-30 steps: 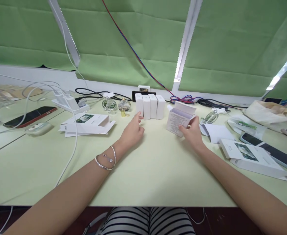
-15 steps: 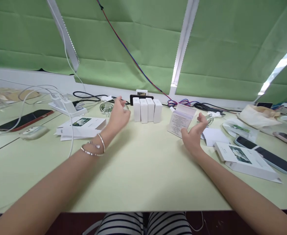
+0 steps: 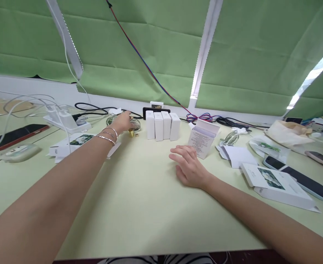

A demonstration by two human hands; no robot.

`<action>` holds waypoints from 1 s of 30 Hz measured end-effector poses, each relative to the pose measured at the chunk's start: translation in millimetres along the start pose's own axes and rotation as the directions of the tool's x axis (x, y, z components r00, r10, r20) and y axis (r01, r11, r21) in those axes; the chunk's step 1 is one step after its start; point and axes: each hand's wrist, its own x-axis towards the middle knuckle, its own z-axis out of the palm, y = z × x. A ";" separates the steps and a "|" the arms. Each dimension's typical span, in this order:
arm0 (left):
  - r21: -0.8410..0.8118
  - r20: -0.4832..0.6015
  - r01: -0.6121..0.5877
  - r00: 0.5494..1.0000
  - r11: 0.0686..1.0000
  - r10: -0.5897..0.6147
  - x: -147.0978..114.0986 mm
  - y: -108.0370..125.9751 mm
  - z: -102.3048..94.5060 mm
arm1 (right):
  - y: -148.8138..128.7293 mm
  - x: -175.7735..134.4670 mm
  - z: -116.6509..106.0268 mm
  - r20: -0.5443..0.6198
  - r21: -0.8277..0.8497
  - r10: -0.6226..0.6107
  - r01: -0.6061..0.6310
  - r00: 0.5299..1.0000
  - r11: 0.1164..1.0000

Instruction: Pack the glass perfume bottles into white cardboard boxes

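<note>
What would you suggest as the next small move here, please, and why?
I'd probably close the left hand on the glass bottle just to its right, since that hand is right by it, and the right hand, seemingly empty, is near the open box.

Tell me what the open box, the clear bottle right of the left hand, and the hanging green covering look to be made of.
Open box: thin matte white card, probably; it has a raised flap and a printed side.
Clear bottle: likely glass, glossy and see-through, though clear plastic is possible.
Green covering: creased, mostly dull sheet; fabric or coated paper, I can't tell which.
</note>
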 end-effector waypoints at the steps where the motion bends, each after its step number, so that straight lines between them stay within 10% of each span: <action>1: 0.021 -0.006 -0.002 1.000 1.000 0.002 -0.5 -0.2 -0.2 | 0.6 0.3 0.1 -0.007 0.006 0.026 -0.026 1.000 1.000; 9: 0.094 -0.183 0.005 0.983 0.996 0.012 -31.2 39.7 -56.1 | 3.1 -0.6 1.7 -0.037 0.032 0.107 -0.106 0.994 0.994; 13: 0.099 -0.002 -0.168 0.986 0.981 0.169 -71.9 73.9 -83.7 | 4.0 -1.1 3.8 -0.003 0.183 0.262 -0.257 0.965 0.949; 18: -0.195 0.269 -0.434 0.839 0.880 0.473 -141.2 100.2 -44.0 | -0.6 -2.5 0.4 0.146 0.524 0.432 -0.440 0.890 0.730; 23: -0.372 0.284 -0.582 0.671 0.723 0.685 -152.7 103.9 -7.2 | -1.5 -0.4 -9.5 0.310 0.481 0.544 -0.623 0.779 0.617; 30: 0.053 -0.305 -0.342 0.889 0.938 0.341 -84.8 28.4 2.9 | 3.4 4.2 -8.6 0.419 0.451 0.548 -0.690 0.724 0.566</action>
